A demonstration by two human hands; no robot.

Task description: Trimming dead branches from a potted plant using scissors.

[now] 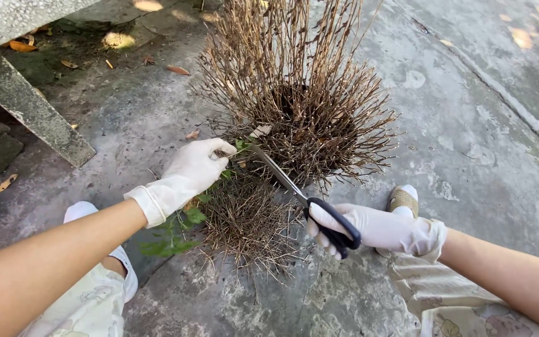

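Your left hand (196,163), in a white glove, pinches a thin dry stem at the near edge of the dried bush (301,106), which stands on the concrete floor (469,156). Your right hand (369,228), also gloved, is closed through the black handles of the scissors (294,187), whose blades point toward that pinched stem, tips just beside your left fingers. The risk is there: if the blades bite too near, they could nick the glove. A small green sprig (179,231) sits beside the cut clump (247,218); a loose snip could take it too.
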